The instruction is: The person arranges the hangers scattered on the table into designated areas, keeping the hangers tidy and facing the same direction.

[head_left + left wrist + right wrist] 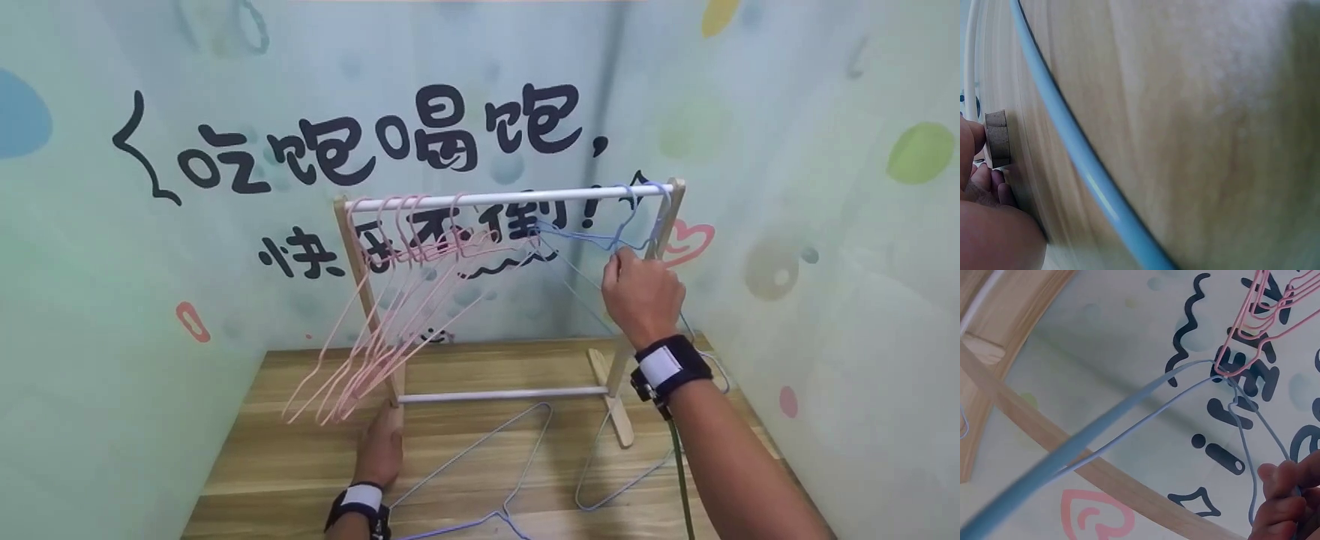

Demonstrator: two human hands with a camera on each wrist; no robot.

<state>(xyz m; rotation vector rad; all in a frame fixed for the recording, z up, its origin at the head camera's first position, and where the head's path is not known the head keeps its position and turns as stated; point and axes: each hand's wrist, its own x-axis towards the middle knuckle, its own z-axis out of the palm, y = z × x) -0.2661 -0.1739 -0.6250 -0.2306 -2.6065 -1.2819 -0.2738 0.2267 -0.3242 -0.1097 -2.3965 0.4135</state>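
Observation:
A small clothes rack has a white top rail [517,197] between wooden posts. At the rail's right end hang two blue hangers, and my right hand [643,292] pinches the blue hanger [628,217] just below its hook. In the right wrist view, the blue wires [1151,417] run from the fingers out to the tip of a pink hanger [1258,354], overlapping it. Low on the left, my left hand [381,448] holds the rack's wooden foot [998,139], thumb on one side and fingers on the other. Several pink hangers [352,361] hang at the rail's left end.
On the wooden table [300,465], a blue hanger [471,444] lies in front of the rack and another [600,505] lies by the right foot [619,427]. A white lower bar [502,394] joins the posts. Printed walls [862,300] stand close behind and at both sides.

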